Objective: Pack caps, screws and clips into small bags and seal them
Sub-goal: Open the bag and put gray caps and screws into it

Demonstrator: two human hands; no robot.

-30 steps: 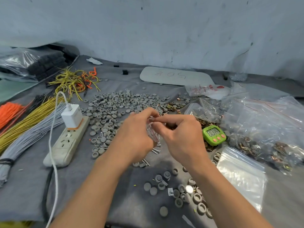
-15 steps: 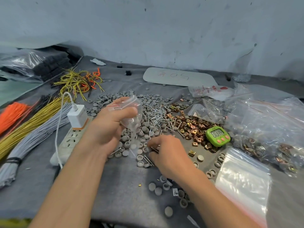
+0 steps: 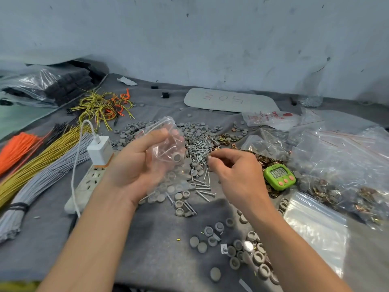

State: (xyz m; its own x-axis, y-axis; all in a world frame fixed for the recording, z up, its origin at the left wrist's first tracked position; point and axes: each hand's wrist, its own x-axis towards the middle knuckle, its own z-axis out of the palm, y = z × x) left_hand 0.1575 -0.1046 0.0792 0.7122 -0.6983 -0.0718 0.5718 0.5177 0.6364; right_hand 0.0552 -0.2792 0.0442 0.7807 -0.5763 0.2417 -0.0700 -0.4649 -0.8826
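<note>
Your left hand (image 3: 134, 165) is raised over the desk (image 3: 147, 249), palm turned inward, its thumb and fingers curled round a small clear zip bag (image 3: 166, 144). The bag is crumpled, with its mouth at the top. At least one grey cap (image 3: 177, 157) shows through the plastic low in the bag.

Your right hand (image 3: 235, 171) hangs just to the right of the bag, over the pile of screws (image 3: 200, 150). Its thumb and forefinger are pinched tip to tip and the other fingers are curled under. I cannot tell whether anything is held in that pinch.

The loose grey caps (image 3: 195, 131) are spread behind the screws, with more of them near your right forearm (image 3: 248, 256). The copper clips (image 3: 267, 159) lie just right of the screws, beside a green timer (image 3: 279, 177). A stack of flat empty zip bags (image 3: 315, 226) lies at the right, near a large bag of clips (image 3: 347, 165).

On the left is a power strip (image 3: 88, 182) with a white charger (image 3: 100, 151) plugged in. Further left lie grey (image 3: 42, 180), yellow (image 3: 42, 161) and orange (image 3: 14, 148) wire bundles.
</note>
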